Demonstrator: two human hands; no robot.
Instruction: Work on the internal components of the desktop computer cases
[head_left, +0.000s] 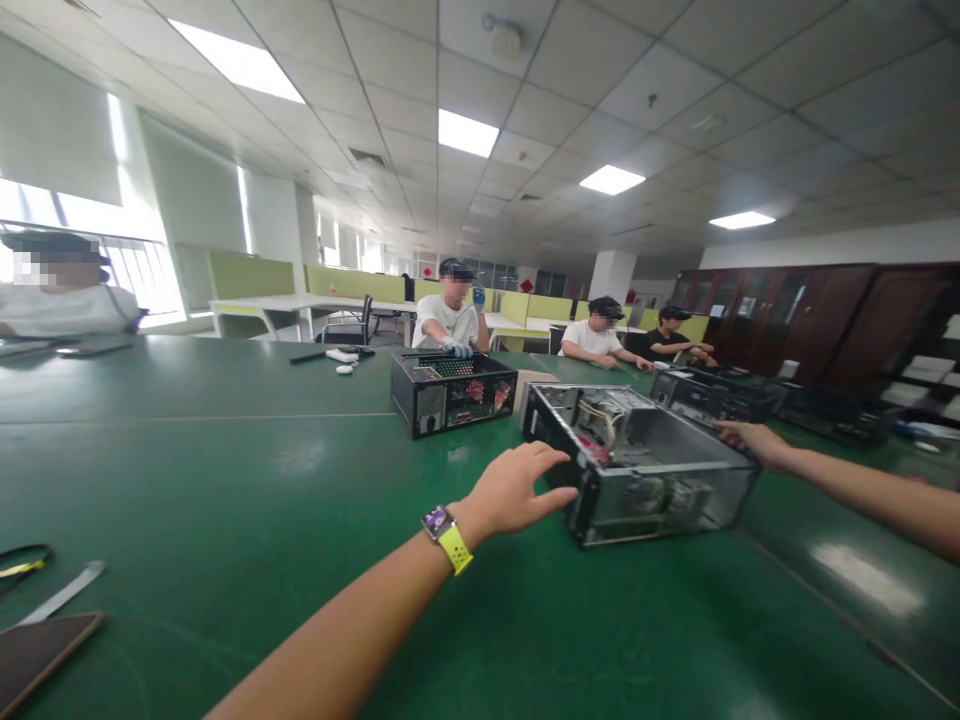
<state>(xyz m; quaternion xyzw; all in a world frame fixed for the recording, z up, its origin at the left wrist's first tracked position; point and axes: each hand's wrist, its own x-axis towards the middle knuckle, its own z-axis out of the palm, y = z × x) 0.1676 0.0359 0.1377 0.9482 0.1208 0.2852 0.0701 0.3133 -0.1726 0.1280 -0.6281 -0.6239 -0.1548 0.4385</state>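
Note:
A computer case (660, 470) lies on its side on the green table, its upper side uncovered and cables and metal parts showing inside. My left hand (517, 490), with a yellow-strapped watch on the wrist, is beside the case's near left corner. Its thumb and fingers are spread apart, holding nothing. At the case's far right edge, my right hand (757, 443) has its fingers closed over the rim; some fingertips are hidden behind it.
Another open computer case (424, 405) stands beyond, with a co-worker's gloved hand (456, 348) on it. More black cases (712, 395) stand at the right. A dark flat object (49, 650) and a strap (64, 595) lie near left. Other people sit around the table (225, 500).

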